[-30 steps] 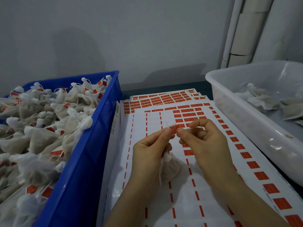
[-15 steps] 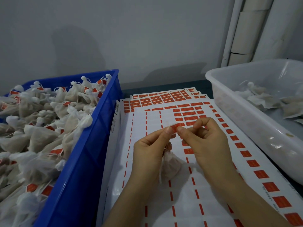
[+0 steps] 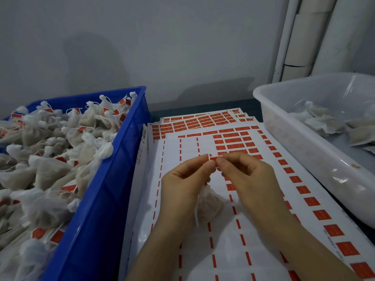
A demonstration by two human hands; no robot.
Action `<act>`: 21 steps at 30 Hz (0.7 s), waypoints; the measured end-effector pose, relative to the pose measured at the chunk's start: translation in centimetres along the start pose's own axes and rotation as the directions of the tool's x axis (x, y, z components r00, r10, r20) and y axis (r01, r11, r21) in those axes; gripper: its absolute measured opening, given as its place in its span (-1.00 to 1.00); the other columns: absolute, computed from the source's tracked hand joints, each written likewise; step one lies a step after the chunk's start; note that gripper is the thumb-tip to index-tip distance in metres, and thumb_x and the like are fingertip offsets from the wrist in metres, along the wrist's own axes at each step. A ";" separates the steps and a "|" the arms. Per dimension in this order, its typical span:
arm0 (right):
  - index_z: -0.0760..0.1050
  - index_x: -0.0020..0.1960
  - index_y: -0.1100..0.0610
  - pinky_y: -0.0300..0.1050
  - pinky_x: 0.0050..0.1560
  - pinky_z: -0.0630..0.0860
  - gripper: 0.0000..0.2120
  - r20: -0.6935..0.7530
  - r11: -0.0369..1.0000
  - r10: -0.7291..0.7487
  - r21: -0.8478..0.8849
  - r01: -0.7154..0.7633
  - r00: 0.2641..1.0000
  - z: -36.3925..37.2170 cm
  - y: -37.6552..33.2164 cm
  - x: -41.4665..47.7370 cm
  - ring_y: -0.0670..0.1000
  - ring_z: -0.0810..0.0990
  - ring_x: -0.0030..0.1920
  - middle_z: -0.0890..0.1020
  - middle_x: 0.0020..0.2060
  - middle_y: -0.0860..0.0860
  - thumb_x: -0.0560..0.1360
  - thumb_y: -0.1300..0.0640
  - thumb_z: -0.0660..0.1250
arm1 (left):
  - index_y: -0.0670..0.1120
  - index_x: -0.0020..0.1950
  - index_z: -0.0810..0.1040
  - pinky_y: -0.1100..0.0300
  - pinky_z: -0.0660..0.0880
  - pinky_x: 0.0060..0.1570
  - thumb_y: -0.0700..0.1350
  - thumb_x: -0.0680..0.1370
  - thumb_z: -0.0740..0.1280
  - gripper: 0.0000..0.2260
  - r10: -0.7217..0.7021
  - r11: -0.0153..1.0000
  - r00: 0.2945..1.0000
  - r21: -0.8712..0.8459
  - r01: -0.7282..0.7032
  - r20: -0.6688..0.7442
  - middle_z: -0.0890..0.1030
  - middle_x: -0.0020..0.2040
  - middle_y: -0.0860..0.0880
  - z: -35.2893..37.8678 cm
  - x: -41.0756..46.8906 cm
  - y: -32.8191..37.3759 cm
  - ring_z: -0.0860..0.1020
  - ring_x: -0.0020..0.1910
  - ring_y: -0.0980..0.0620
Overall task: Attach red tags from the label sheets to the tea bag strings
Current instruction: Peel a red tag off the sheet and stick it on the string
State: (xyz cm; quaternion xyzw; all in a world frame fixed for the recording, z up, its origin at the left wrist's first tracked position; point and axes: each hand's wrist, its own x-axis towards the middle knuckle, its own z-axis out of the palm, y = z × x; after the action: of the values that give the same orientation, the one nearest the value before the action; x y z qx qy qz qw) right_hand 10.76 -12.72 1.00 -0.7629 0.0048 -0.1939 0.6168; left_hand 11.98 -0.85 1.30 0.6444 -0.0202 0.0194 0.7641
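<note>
Head view: since the frame a second ago, the two hands have closed in on each other, and their fingertips now meet where they stood a little apart before. The left hand (image 3: 182,183) and the right hand (image 3: 249,179) both pinch the same red tag (image 3: 214,158) between thumb and forefinger. The tag now stands up just above the fingertips, with a white edge on its left end. The tea bag (image 3: 209,203) hangs below the left hand's fingers much as before, over the top label sheet (image 3: 182,230). Its string is too thin to make out at the pinch. The sheet has had most of its tags peeled off, and red tags remain along its far right part and right edge. More sheets (image 3: 203,120) lie fanned out behind it. Touching the sheets on the left is a blue crate (image 3: 113,179) heaped with tagged tea bags (image 3: 50,159). On the right is a white tub (image 3: 304,142) holding a few bags without tags (image 3: 324,122). The hands hide the middle of the top sheet. White pipes (image 3: 300,37) run up the grey wall behind the tub.
</note>
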 end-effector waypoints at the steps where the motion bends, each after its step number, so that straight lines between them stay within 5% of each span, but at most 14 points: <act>1: 0.45 -0.21 -0.24 -0.63 -0.34 0.34 -0.88 -0.007 1.000 -0.004 0.007 0.004 1.000 0.0 0.0 0.0 -0.47 0.49 -0.15 0.51 -0.35 -0.53 0.26 -0.17 0.27 | 0.07 -0.13 0.66 0.39 0.54 -0.29 0.05 0.24 0.40 -0.76 0.008 1.000 1.000 0.015 -0.008 -0.005 0.69 -0.17 0.15 0.0 0.0 -0.1 0.64 -0.15 0.20; 8: 0.48 -0.20 -0.21 -0.62 -0.30 0.36 -0.90 -0.010 0.998 -0.058 0.018 0.058 0.998 0.1 -0.1 -0.3 -0.43 0.50 -0.10 0.53 -0.29 -0.51 0.30 -0.14 0.26 | 0.02 -0.14 0.64 0.30 0.56 -0.14 0.07 0.29 0.37 -0.78 0.016 0.998 1.000 0.061 -0.016 0.010 0.68 -0.19 0.08 -0.1 0.3 -0.4 0.64 -0.15 0.10; 12: 0.45 -0.19 -0.25 -0.62 -0.24 0.36 -0.92 0.007 0.990 -0.126 -0.058 0.126 0.992 0.5 0.1 -0.9 -0.41 0.50 -0.07 0.56 -0.31 -0.43 0.31 -0.14 0.25 | 0.03 -0.18 0.58 0.49 0.50 -0.23 -0.07 0.44 0.38 -0.99 0.122 0.970 0.992 0.209 -0.122 0.011 0.66 -0.21 0.17 -0.1 0.2 -0.7 0.62 -0.14 0.21; 15: 0.44 -0.21 -0.26 -0.63 -0.23 0.35 -0.93 0.021 0.990 -0.118 -0.073 0.119 0.993 0.7 0.2 -1.0 -0.43 0.49 -0.07 0.53 -0.31 -0.42 0.31 -0.14 0.25 | 0.04 -0.20 0.55 0.52 0.49 -0.23 -0.16 0.49 0.38 -0.89 0.192 0.931 0.981 0.317 -0.180 -0.006 0.63 -0.22 0.22 -0.4 0.3 -1.1 0.59 -0.13 0.26; 21: 0.45 -0.19 -0.23 -0.63 -0.31 0.35 -0.89 0.053 0.999 -0.044 -0.016 0.045 0.998 0.6 0.2 -0.3 -0.45 0.50 -0.13 0.52 -0.30 -0.53 0.28 -0.16 0.25 | 0.03 -0.13 0.64 0.23 0.58 -0.07 -0.06 0.45 0.38 -0.95 0.048 0.991 0.998 0.124 -0.042 -0.049 0.68 -0.20 0.11 -0.9 0.9 -0.2 0.65 -0.15 0.11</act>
State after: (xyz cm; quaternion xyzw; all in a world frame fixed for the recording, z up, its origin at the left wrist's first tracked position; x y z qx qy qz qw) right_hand 10.68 -12.17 0.59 -0.7730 -0.0266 -0.1873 0.6055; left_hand 12.85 0.03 0.97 0.6888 -0.0137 0.0547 0.7227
